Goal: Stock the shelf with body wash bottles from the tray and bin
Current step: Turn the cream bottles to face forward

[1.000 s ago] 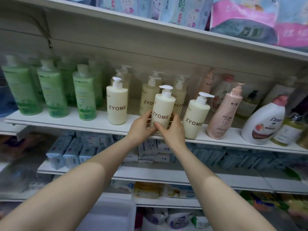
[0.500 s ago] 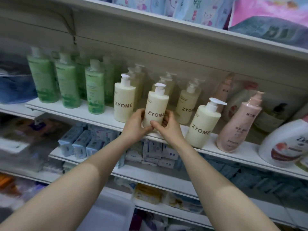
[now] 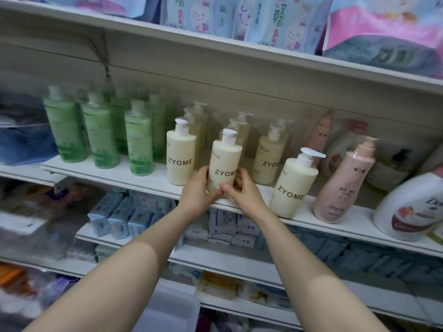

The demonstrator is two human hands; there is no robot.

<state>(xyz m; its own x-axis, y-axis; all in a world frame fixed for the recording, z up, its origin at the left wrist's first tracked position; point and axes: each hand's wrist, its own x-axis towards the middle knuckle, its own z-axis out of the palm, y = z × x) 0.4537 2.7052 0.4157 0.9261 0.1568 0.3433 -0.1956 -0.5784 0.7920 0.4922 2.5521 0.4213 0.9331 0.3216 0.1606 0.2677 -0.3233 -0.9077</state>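
Note:
A cream ZYOME pump bottle (image 3: 224, 159) stands upright at the front of the white shelf (image 3: 148, 182). My left hand (image 3: 196, 190) grips its lower left side and my right hand (image 3: 241, 190) grips its lower right side, thumbs meeting at the base. Another ZYOME bottle (image 3: 181, 159) stands just to its left, and a third (image 3: 291, 185) stands to its right near the shelf edge. More cream bottles (image 3: 268, 156) stand in rows behind.
Green bottles (image 3: 100, 137) fill the shelf's left part. A pink bottle (image 3: 342, 185) and a white Dove jug (image 3: 407, 212) stand at the right. Wipe packs (image 3: 119, 214) lie on the shelf below. A pale bin (image 3: 170, 312) sits at the bottom between my forearms.
Both hands still hold the same bottle; it has shifted slightly back on the shelf, closer to the left bottle. The camera has swung left and down.

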